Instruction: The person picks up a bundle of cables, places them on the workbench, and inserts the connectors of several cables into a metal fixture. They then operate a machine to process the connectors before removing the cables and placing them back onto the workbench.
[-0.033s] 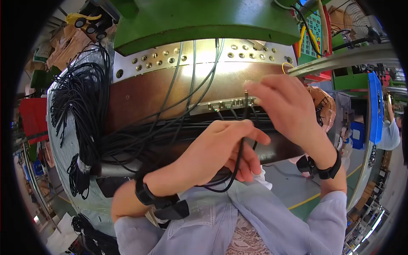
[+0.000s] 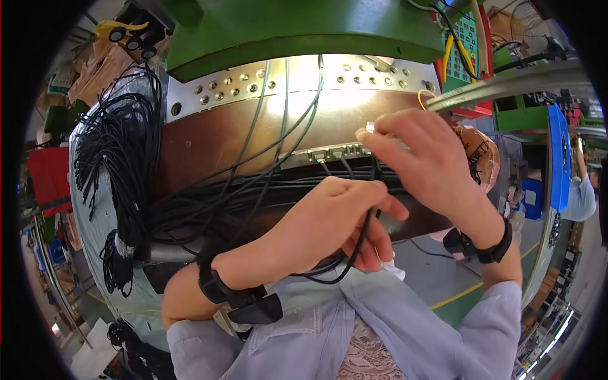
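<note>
A black cable (image 2: pixel 358 248) runs through my left hand (image 2: pixel 329 218), whose thumb and index finger close on it while the other fingers curl loosely below. It loops down in front of my body. My right hand (image 2: pixel 427 161) pinches the cable's upper end, where a small pale connector (image 2: pixel 370 127) shows at the fingertips. Just below the connector lies a metal strip (image 2: pixel 310 156) with several sockets; cable ends sit in some of them. Part of the strip is hidden behind my right hand.
A green machine head (image 2: pixel 304 41) overhangs a perforated metal plate (image 2: pixel 234 90) and brown work surface (image 2: pixel 209 139). Many black cables (image 2: pixel 123 133) hang bundled at the left, and others cross the surface. A metal bar (image 2: pixel 506 88) juts in from the right, near a blue bin (image 2: pixel 558 158).
My right hand has shifted slightly, and the connector at its fingertips shows more plainly. The left hand and its cable have moved a little to the right.
</note>
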